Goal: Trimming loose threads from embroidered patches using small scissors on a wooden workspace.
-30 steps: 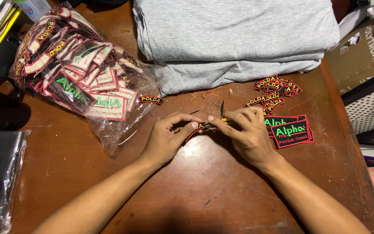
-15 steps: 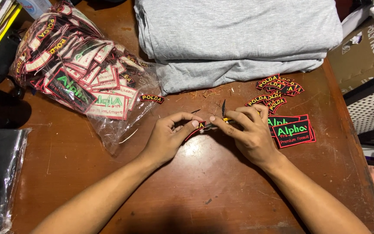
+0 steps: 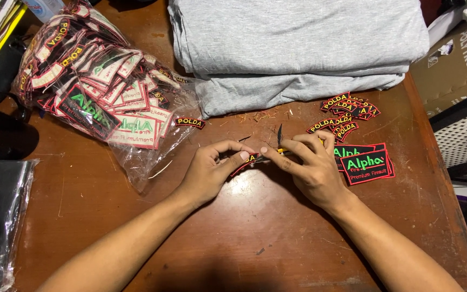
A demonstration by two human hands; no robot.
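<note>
Pinched between thumb and forefinger of the left hand is a small curved patch, black with a red edge, held just above the brown wooden table. Meeting it from the other side, the right hand closes around a small pair of snips with a yellow handle; one dark blade tip sticks up past the knuckles, and the working end touches the patch where the two hands come together. Both hands are closed on what they hold, fingertips almost touching each other.

Just beyond the right hand, toward the far edge, lies a loose heap of small arched patches, black with red borders and yellow lettering. Right beside that hand, on its outer side, sits a short stack of rectangular patches, black with red borders and green lettering. Bits of cut thread are scattered on the wood just past the hands.

Beyond the left hand and off to its outer side, a clear plastic bag bulges with many more patches, and a single arched patch lies near its mouth. Straight ahead of the grip, well apart from it, rests a pile of folded grey cloth.
</note>
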